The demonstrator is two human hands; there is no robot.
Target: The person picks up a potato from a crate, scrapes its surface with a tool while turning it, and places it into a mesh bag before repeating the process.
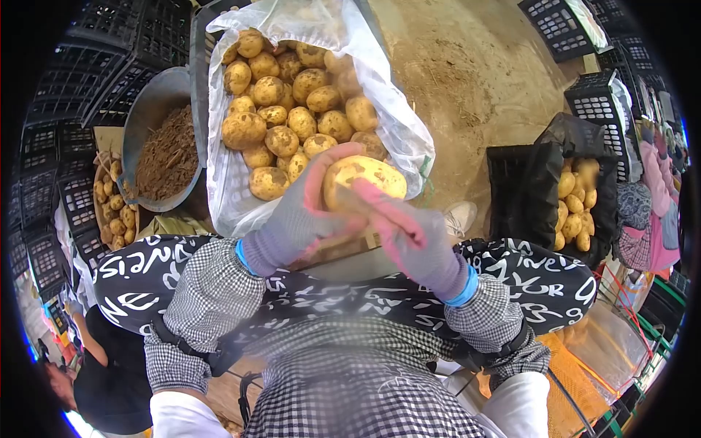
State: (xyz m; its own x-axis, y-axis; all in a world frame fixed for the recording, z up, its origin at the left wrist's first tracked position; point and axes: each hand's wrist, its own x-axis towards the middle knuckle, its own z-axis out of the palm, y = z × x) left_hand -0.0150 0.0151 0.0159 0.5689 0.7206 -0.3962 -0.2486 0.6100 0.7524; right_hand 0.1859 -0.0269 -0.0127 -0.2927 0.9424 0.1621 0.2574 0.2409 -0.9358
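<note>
A large yellow potato (380,175) with some dirt on its skin is in my gloved left hand (303,212), held above my lap. The fingers and thumb of that hand curl round its left side. My gloved right hand (409,230) lies against the lower right of the potato, its fingers slightly blurred and bent across the surface. Whether anything small sits in the right hand's fingers I cannot make out. Just beyond both hands stands a crate lined with a white bag (398,128), full of soil-marked potatoes (281,95).
A tub (135,109) of brown soil (168,157) stands left of the lined crate. More potatoes lie in a box (101,175) at far left and in a black-lined crate (511,190) on the right. Black crates (80,73) are stacked left. Another person (109,372) is at lower left.
</note>
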